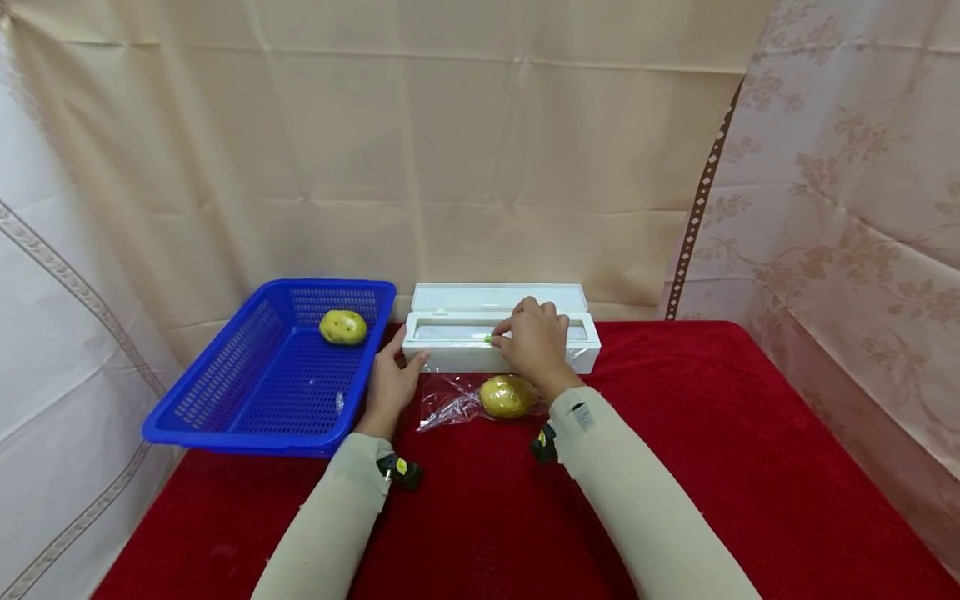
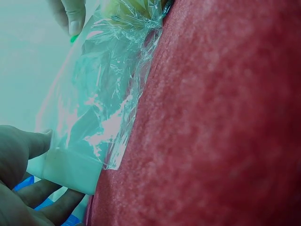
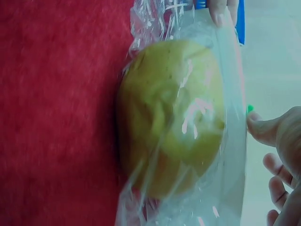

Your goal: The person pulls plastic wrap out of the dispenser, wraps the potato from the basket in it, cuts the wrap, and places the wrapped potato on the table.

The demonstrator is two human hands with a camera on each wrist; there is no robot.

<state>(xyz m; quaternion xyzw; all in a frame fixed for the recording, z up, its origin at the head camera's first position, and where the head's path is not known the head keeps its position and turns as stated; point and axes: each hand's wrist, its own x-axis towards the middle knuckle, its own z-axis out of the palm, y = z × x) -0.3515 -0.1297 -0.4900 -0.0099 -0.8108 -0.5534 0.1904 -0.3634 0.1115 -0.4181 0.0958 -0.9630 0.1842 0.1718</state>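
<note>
White cling-film dispenser [image 1: 459, 359]: could skid if my hold slackens. Clear film [image 1: 452, 404] over its front: looseness could bunch it. My left hand [image 1: 390, 380] grips dispenser's left end; right hand [image 1: 536, 337] pinches green slide cutter [image 1: 488, 338]. Potato [image 1: 506, 397] under film, just beside dispenser's front: tug might roll it. Cutter: crooked push could snag.

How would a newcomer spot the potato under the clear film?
On the red cloth, find the long white box with its lid raised. Just on its near side lies a yellow potato. Clear film covers it, while the other potato sits bare in the blue basket.
</note>
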